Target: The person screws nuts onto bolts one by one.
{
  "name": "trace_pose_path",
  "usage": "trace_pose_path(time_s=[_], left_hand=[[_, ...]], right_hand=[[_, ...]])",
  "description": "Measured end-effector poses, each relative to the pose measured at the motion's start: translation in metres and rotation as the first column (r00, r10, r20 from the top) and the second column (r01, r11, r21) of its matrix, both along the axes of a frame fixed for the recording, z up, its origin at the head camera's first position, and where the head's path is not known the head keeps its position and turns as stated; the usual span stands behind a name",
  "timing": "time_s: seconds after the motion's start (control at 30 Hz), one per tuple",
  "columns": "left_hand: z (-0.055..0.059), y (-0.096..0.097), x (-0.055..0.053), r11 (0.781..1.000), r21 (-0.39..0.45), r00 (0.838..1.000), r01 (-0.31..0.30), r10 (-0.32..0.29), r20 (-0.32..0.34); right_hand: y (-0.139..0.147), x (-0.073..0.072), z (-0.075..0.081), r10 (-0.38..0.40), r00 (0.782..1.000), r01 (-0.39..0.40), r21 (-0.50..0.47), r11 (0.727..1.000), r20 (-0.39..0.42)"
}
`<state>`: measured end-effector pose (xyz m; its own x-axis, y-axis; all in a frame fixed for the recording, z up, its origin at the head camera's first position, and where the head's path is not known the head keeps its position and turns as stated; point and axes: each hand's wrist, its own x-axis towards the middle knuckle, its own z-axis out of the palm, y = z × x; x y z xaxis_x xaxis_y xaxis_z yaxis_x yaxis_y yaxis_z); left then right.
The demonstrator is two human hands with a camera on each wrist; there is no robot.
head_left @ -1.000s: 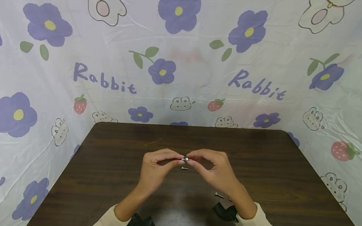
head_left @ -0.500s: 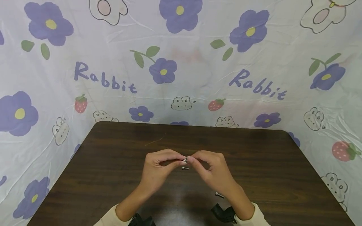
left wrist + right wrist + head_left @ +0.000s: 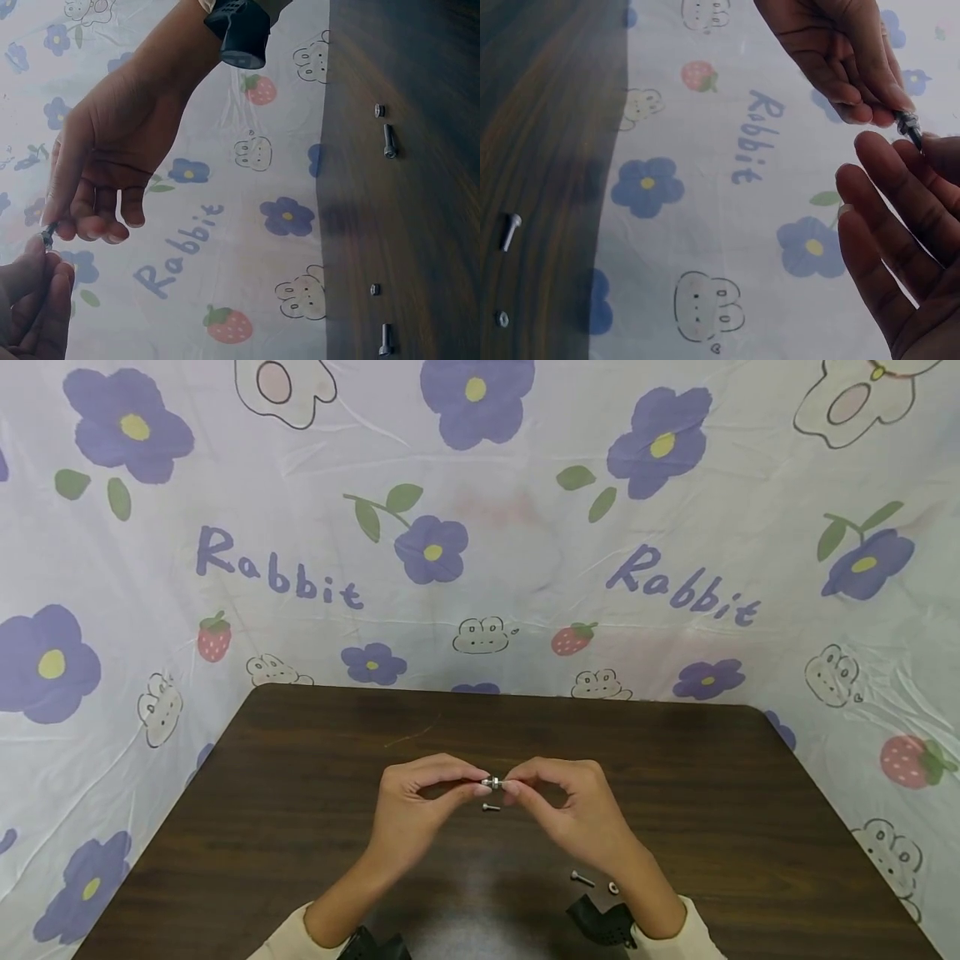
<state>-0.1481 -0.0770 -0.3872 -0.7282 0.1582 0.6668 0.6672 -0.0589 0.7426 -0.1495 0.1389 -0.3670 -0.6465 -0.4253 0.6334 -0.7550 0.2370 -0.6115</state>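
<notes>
Nearest are the pale sleeves point(image 3: 678, 935) and the black wrist cameras point(image 3: 600, 924), low in the head view. Just past the right one, a loose bolt point(image 3: 582, 879) and a loose nut point(image 3: 612, 888) lie on the dark table point(image 3: 300, 827), the nut beside the right forearm.

Farther out, the two hands meet above the middle of the table. The left hand point(image 3: 411, 806) has thumb and forefinger closed in a pinch on one end of the held bolt point(image 3: 491, 782). The right hand point(image 3: 573, 806) pinches lightly at the other end, its remaining fingers spread loosely apart. What looks like a nut point(image 3: 907, 121) sits on the held bolt between the two sets of fingertips; its exact seat is too small to tell.

The step in hand seems to be working that nut along the thread. The next move probably calls for the left fingers to keep the bolt steady and level while the right thumb and forefinger turn, with a light touch so nothing slips.

A second bolt point(image 3: 491, 808) lies on the table near the fingertips, and the left wrist view also shows a second nut point(image 3: 375, 289) near it. Behind the table hangs a flowered cloth point(image 3: 525, 560).
</notes>
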Motion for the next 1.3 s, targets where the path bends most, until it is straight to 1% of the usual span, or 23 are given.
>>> trace_pose_path(time_s=[0.1, 0.17, 0.33, 0.47, 0.6, 0.73, 0.8, 0.93, 0.97, 1.07, 1.13, 1.3], left_hand=[[0.0000, -0.0003, -0.0003, 1.000, -0.008, 1.000, 0.010, -0.010, 0.013], [0.0002, -0.0004, -0.0003, 0.999, -0.010, 0.999, 0.030, -0.030, 0.014], [0.0002, 0.0003, -0.0002, 0.996, -0.019, 0.996, 0.086, -0.086, -0.016], [0.0000, 0.0006, 0.0004, 0.996, -0.023, 0.995, 0.085, -0.086, -0.041], [0.0003, 0.0007, 0.0009, 0.997, -0.026, 0.996, 0.074, -0.075, -0.039], [0.0006, 0.0008, 0.0015, 0.997, -0.039, 0.998, 0.062, -0.062, 0.006], [0.0004, 0.0008, 0.0019, 0.997, -0.044, 0.997, 0.065, -0.063, 0.043], [-0.0005, 0.0010, 0.0016, 0.994, -0.060, 0.990, 0.087, -0.080, 0.119], [-0.0008, 0.0011, 0.0014, 0.993, -0.055, 0.986, 0.100, -0.092, 0.137], [-0.0016, 0.0009, 0.0009, 0.992, -0.047, 0.980, 0.115, -0.105, 0.167], [-0.0017, 0.0006, 0.0008, 0.993, -0.039, 0.981, 0.115, -0.108, 0.159], [-0.0010, -0.0001, -0.0004, 0.994, -0.037, 0.994, 0.098, -0.096, 0.058]], right_hand=[[-0.0004, -0.0002, -0.0004, -0.004, 1.000, 0.005, -0.015, 1.000, 0.013], [-0.0006, 0.0000, -0.0011, -0.008, 1.000, 0.008, -0.027, 1.000, 0.018], [-0.0019, 0.0009, -0.0025, -0.014, 1.000, 0.014, -0.034, 0.999, 0.012], [-0.0035, 0.0008, -0.0033, 0.004, 1.000, -0.004, -0.041, 0.999, 0.002], [-0.0046, 0.0011, -0.0040, 0.018, 1.000, -0.019, -0.055, 0.998, -0.007], [-0.0054, 0.0010, -0.0048, 0.026, 0.999, -0.028, -0.070, 0.997, -0.026], [-0.0059, 0.0008, -0.0055, 0.026, 0.999, -0.029, -0.074, 0.997, -0.038], [-0.0062, 0.0004, -0.0068, 0.023, 0.998, -0.027, -0.081, 0.996, -0.056], [-0.0061, 0.0003, -0.0071, 0.021, 0.998, -0.026, -0.083, 0.996, -0.060], [-0.0059, -0.0001, -0.0072, 0.019, 0.998, -0.024, -0.092, 0.995, -0.060], [-0.0056, -0.0003, -0.0074, 0.018, 0.998, -0.024, -0.095, 0.995, -0.062], [-0.0052, -0.0004, -0.0072, 0.009, 0.997, -0.016, -0.092, 0.996, -0.078]])
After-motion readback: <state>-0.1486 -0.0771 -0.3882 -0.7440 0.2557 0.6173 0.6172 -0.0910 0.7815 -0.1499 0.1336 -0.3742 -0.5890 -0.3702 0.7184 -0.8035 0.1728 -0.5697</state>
